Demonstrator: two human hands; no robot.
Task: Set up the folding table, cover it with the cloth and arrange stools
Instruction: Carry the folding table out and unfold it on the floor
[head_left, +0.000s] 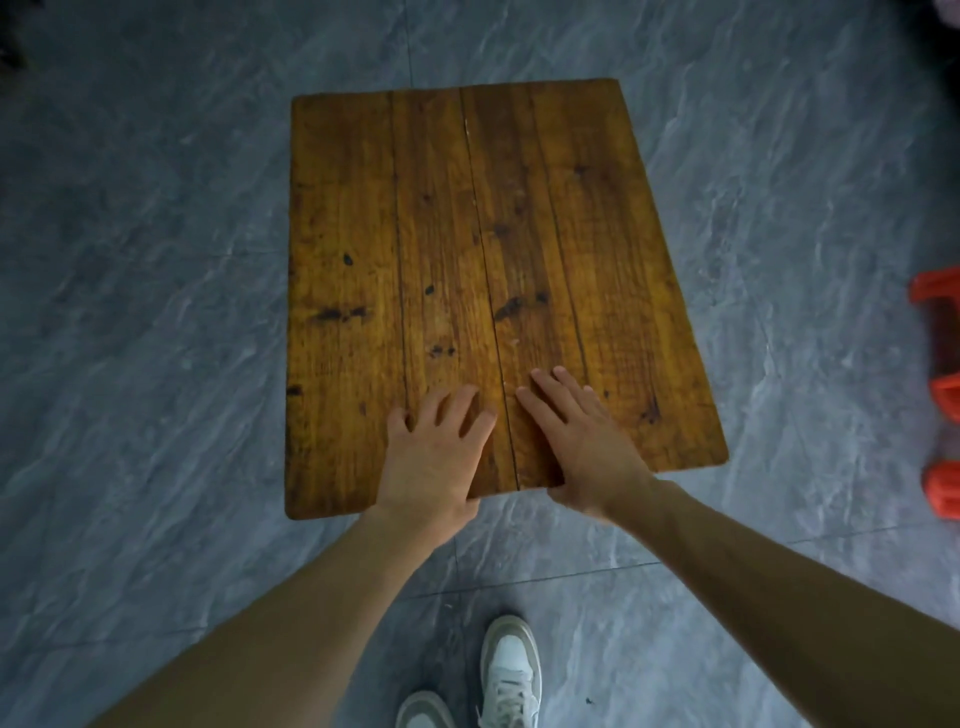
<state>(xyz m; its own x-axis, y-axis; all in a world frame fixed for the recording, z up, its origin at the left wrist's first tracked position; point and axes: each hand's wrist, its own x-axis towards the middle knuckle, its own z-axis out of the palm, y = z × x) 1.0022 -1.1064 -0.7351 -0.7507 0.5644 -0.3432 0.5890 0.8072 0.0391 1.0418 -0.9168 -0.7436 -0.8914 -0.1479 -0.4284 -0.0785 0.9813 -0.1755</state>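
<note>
A brown wooden folding table (467, 234) stands in the middle of the view, its plank top flat and bare. Its legs are hidden under the top. My left hand (436, 457) lies flat on the near edge with fingers spread. My right hand (582, 441) rests palm down beside it, just across the centre seam, fingers together. Neither hand holds anything. Orange plastic stools (943, 395) show at the right edge, partly cut off. No cloth is in view.
Grey marbled floor tiles (156, 312) surround the table on all sides. My two white and grey shoes (509, 670) stand on the floor just below the table's near edge. Dark objects sit at the top corners.
</note>
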